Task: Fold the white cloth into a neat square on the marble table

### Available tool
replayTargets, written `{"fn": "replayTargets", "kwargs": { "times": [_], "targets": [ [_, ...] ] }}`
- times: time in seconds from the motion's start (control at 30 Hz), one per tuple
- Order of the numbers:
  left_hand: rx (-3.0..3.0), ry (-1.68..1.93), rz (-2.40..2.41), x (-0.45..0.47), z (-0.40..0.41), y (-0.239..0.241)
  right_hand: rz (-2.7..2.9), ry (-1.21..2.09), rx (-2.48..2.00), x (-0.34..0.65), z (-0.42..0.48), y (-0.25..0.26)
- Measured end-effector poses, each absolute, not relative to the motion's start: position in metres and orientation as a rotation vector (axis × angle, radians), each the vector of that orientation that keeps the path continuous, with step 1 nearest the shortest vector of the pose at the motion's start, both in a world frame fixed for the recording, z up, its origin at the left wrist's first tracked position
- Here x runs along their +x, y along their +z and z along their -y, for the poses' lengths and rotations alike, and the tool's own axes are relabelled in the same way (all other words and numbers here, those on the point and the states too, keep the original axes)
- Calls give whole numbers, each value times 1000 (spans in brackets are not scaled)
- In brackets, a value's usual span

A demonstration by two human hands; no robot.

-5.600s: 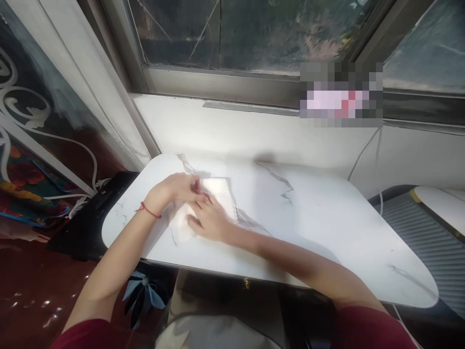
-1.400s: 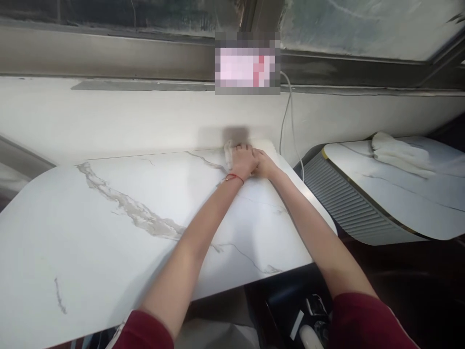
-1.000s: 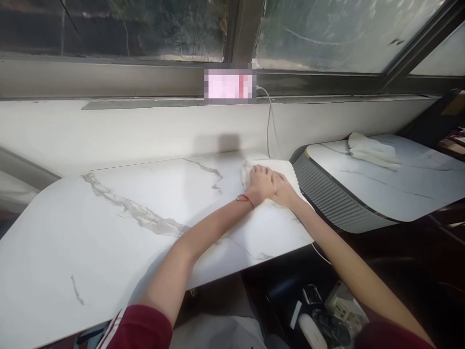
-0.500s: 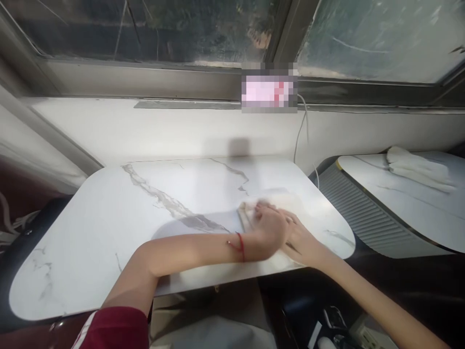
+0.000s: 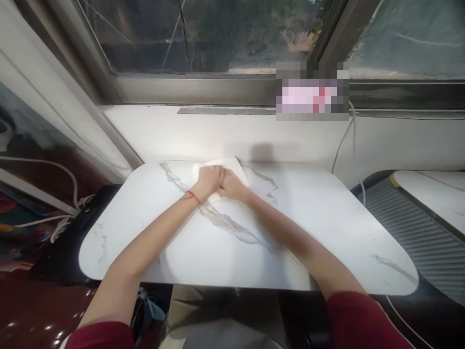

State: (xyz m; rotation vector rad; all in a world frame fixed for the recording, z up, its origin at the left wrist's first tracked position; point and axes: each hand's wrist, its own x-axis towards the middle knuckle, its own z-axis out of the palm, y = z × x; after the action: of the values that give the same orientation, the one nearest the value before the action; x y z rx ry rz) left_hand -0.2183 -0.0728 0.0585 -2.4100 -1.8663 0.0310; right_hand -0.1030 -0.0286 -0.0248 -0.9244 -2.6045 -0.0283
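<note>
**White cloth pinned under both hands at the far edge of the marble top**

We are pressing a white cloth (image 5: 212,168) flat against the marble-patterned table (image 5: 298,232), close to its far edge beneath the window sill (image 5: 203,127). Our left hand (image 5: 209,178) is lying curled on the cloth's left part, a red thread bracelet (image 5: 191,195) at the wrist; our right hand (image 5: 230,185) is touching it, bearing down just beside. Neither hand is gripping wide; both are closing down on the fabric. The cloth is spreading left to right under and beyond our fingers, its pale edge showing past the left hand toward the sill, so the left hand is sitting nearer its bulk.
</note>
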Motion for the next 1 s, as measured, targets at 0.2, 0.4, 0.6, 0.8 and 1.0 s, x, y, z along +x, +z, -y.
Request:
{"fn": "replayTargets", "kwargs": {
  "times": [0.2,0.4,0.6,0.8,1.0],
  "targets": [
    [-2239,53,1969,-285,86,52,2594,35,-835,-172,42,-22],
    [-2226,84,1993,-300,102,64,2602,59,-898,-191,76,-10],
    [-2322,144,1973,-293,140,76,2597,142,-922,-191,128,-6],
    [-2470,-13,1841,-308,241,58,2547,126,-656,-175,227,-14],
    [-2314,-337,1873,-348,320,25,2566,58,-466,-196,274,-11]
  ]
}}
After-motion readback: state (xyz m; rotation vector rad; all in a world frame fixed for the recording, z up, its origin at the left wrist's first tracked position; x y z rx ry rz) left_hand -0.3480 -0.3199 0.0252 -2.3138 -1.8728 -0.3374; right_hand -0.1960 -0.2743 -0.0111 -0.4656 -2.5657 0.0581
